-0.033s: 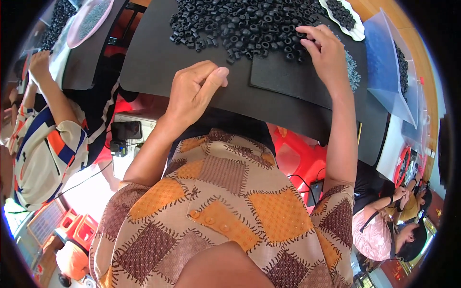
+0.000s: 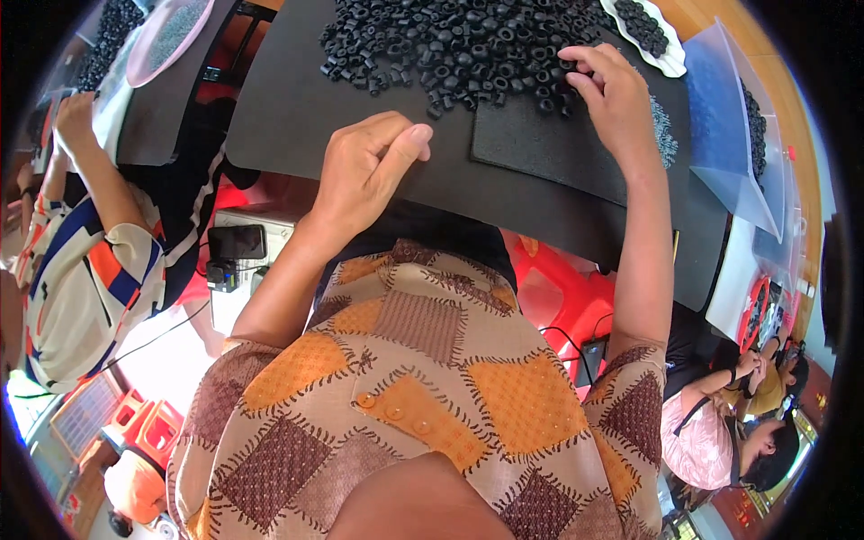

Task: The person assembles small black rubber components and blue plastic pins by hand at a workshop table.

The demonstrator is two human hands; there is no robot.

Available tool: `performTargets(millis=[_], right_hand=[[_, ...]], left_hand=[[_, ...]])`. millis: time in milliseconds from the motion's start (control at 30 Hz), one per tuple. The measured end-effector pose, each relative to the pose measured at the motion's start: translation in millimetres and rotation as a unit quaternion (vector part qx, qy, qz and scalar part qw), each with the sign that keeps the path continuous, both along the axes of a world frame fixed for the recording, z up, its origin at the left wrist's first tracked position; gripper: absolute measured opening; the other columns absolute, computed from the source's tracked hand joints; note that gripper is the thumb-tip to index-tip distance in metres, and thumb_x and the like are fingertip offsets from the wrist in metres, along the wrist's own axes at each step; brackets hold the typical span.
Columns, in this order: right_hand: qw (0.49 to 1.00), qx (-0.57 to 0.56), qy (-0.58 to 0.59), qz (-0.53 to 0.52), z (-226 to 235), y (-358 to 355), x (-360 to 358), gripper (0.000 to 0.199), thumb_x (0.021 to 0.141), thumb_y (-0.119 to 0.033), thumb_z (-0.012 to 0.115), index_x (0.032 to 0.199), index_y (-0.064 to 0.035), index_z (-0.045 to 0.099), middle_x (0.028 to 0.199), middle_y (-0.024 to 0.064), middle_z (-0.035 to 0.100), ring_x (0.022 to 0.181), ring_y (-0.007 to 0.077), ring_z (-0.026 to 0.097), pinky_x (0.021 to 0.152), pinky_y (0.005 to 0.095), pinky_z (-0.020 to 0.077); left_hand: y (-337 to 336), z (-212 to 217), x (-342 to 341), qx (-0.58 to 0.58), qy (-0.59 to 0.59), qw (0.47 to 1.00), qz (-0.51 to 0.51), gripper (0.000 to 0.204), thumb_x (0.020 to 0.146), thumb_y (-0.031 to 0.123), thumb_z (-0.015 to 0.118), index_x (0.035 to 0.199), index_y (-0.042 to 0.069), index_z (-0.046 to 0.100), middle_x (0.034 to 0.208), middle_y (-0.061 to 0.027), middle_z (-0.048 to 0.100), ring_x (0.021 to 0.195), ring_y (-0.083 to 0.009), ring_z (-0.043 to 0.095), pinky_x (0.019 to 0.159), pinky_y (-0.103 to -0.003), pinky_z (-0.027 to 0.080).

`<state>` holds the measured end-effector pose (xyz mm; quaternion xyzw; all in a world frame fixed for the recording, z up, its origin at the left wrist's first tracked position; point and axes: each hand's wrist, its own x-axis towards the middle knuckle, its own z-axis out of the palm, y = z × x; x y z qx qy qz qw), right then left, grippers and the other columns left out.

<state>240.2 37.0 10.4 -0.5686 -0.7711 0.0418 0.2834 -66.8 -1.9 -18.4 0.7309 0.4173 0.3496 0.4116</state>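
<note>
In front of you, one dark table carries one broad pile of black parts along its far side, its long axis running left to right. The pile lies left of your right hand and beyond it, with its right end at your fingertips, so that hand is nearer. Your left hand is over the near side, apart from the pile, its fingers curled in; you cannot tell whether they hide anything. Your right thumb and forefinger stand narrowly apart beside black parts; whether they grip one cannot be told.

Counting down in size: one clear bin at the right; one flat dark board near the pile; two hands of yours; one white dish far right; one heap of silvery pieces right of your right wrist. The black parts overlap, too many to count.
</note>
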Motion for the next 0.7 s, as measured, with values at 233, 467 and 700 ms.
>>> performTargets(millis=[233, 467, 700], right_hand=[[0.999, -0.042, 0.024, -0.015, 15.4, 0.6, 1.2, 0.023, 0.083, -0.006, 0.070, 0.106, -0.0065, 0.066, 0.086, 0.0043, 0.063, 0.069, 0.0142, 0.057, 0.066, 0.0279, 0.0467], [0.974, 0.019, 0.202, 0.098, 12.4, -66.0, -85.8, 0.022, 0.074, -0.002, 0.077, 0.094, -0.0066, 0.071, 0.086, 0.0071, 0.069, 0.079, 0.0207, 0.067, 0.071, 0.0312, 0.0536], [0.959, 0.009, 0.254, 0.122, 2.5, -69.1, -114.8, 0.025, 0.073, 0.000, 0.077, 0.096, -0.0064, 0.072, 0.091, 0.0079, 0.068, 0.079, 0.0227, 0.066, 0.070, 0.0320, 0.0538]], left_hand=[[1.3, -1.7, -1.6, 0.004, -0.053, 0.999, 0.002, 0.030, 0.098, 0.023, 0.060, 0.081, -0.001, 0.066, 0.070, -0.0095, 0.060, 0.064, -0.0179, 0.056, 0.061, -0.031, 0.043], [-14.2, 11.9, 5.1, -0.195, -0.243, 0.950, -0.028, 0.028, 0.095, 0.013, 0.066, 0.120, 0.000, 0.064, 0.102, -0.0045, 0.071, 0.091, -0.0094, 0.063, 0.081, -0.024, 0.051], [-0.6, 1.7, -2.8, -0.258, -0.247, 0.930, -0.083, 0.028, 0.091, 0.011, 0.070, 0.117, 0.001, 0.066, 0.103, -0.0051, 0.071, 0.095, -0.0087, 0.063, 0.081, -0.024, 0.052]])
